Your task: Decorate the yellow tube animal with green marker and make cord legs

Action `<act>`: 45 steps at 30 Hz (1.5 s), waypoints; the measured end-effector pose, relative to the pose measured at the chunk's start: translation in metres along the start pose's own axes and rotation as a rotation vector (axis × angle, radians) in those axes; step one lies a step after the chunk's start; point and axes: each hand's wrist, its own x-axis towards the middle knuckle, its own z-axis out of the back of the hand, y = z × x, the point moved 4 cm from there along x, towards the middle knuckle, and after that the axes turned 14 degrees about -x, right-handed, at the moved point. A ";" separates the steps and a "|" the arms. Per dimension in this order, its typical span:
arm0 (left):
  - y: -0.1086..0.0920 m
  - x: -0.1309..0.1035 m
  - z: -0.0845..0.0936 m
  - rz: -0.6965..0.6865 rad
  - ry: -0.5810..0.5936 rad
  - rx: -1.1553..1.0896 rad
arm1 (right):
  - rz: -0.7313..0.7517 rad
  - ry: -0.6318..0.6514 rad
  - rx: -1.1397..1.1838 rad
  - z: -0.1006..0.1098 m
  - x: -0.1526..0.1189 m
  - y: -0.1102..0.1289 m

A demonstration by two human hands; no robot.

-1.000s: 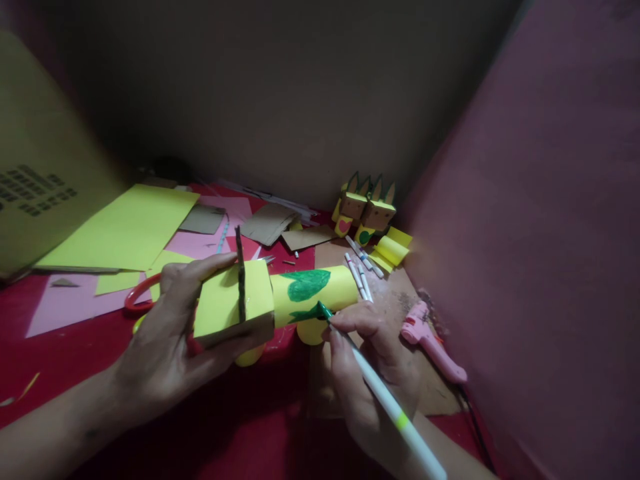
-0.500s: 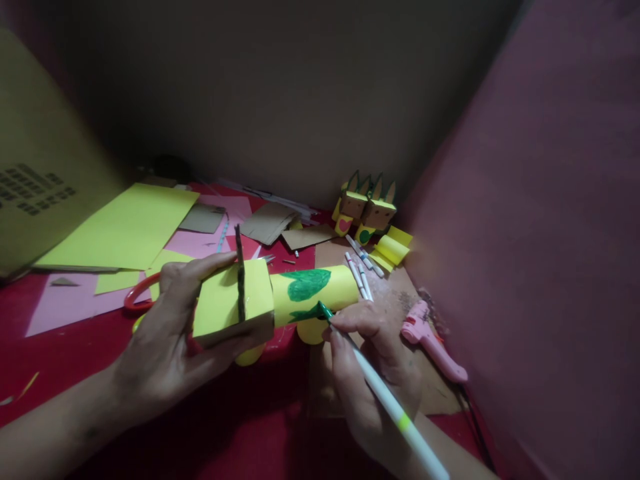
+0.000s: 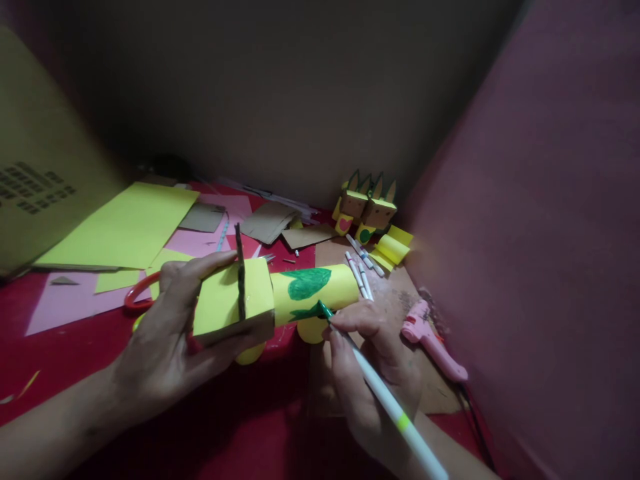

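My left hand [image 3: 173,333] is closed around the box-shaped end of a yellow paper and cardboard figure [image 3: 343,283], thumb below and fingers above. A thin dark-edged cardboard piece stands up from that box. The figure's yellow tube lies sideways and bears a green heart [image 3: 309,283] with a second green patch beneath it. Round yellow pieces show under the figure. Between the thumb and fingers of my right hand [image 3: 375,367] is a white marker pen [image 3: 387,393] with a green tip, which touches the tube at the lower green patch.
Two similar cardboard figures [image 3: 365,207] stand at the back right, near several markers [image 3: 357,273] and a curled yellow paper [image 3: 393,248]. A pink glue gun [image 3: 433,343] lies on cardboard at right. Paper sheets [image 3: 120,227] and red-handled scissors [image 3: 136,293] lie left. Tall panels enclose the table.
Almost nothing differs. Both hands keep their grips, and the marker tip stays at the lower green patch with only a very slight shift.
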 end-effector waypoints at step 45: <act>0.003 -0.004 0.003 0.059 0.001 0.008 | 0.008 0.003 0.059 0.004 0.002 0.000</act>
